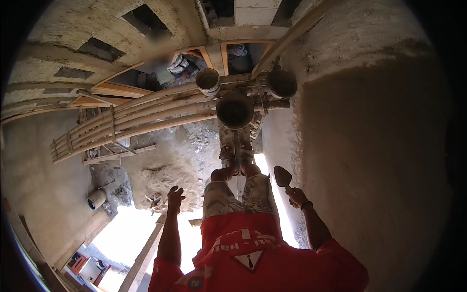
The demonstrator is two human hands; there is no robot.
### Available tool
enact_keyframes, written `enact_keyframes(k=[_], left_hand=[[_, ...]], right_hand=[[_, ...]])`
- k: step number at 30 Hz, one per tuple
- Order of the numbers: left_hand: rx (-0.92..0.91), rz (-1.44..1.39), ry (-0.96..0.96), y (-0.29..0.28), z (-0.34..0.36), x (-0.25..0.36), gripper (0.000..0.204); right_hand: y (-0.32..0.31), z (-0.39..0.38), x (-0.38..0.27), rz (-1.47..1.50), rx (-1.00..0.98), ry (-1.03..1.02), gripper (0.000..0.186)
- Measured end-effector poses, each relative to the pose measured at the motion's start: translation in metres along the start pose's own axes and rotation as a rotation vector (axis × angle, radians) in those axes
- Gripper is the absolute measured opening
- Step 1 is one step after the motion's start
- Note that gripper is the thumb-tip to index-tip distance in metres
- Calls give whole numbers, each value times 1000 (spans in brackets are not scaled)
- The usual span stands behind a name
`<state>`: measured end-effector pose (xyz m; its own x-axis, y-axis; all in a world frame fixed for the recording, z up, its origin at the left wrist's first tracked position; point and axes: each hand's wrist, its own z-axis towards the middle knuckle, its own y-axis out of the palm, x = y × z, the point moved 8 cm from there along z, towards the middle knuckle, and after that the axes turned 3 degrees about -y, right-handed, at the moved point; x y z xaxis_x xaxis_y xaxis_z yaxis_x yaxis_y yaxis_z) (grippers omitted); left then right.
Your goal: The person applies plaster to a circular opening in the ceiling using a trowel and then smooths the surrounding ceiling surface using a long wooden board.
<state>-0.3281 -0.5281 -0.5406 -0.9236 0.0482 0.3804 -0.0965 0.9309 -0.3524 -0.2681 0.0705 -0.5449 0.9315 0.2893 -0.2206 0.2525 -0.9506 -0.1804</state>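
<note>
My right hand (296,196) grips the handle of a pointing trowel (282,176), its dark, leaf-shaped blade tipped up beside the wall on my right. Nothing shows in my left hand (175,198), which hangs in the air with loosely bent fingers apart. Ahead of my feet a dark round bucket (235,111) sits at the scaffold's near edge. Behind it stand a pale bucket (208,82) and another dark bucket (281,83) on the poles. What the buckets hold is too dark to tell.
I stand on a narrow plank (238,141) high above a rubble-strewn floor (189,141). Bamboo scaffold poles (146,114) run leftward. The right wall (369,146) carries a large dark, damp-looking patch. A person (181,64) is visible below, near the wooden door frames.
</note>
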Motion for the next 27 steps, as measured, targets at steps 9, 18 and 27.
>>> enact_keyframes(k=[9,18,27], left_hand=[[-124,118,161,149,161,105,62],[-174,-92,163,324,475,238,93],[269,1109,946,358,708,323,84]], right_hand=[[9,158,27,194,20,11,25],[43,339,93,166,216,-51,23],[68,468,128,-306,456,-290,39]])
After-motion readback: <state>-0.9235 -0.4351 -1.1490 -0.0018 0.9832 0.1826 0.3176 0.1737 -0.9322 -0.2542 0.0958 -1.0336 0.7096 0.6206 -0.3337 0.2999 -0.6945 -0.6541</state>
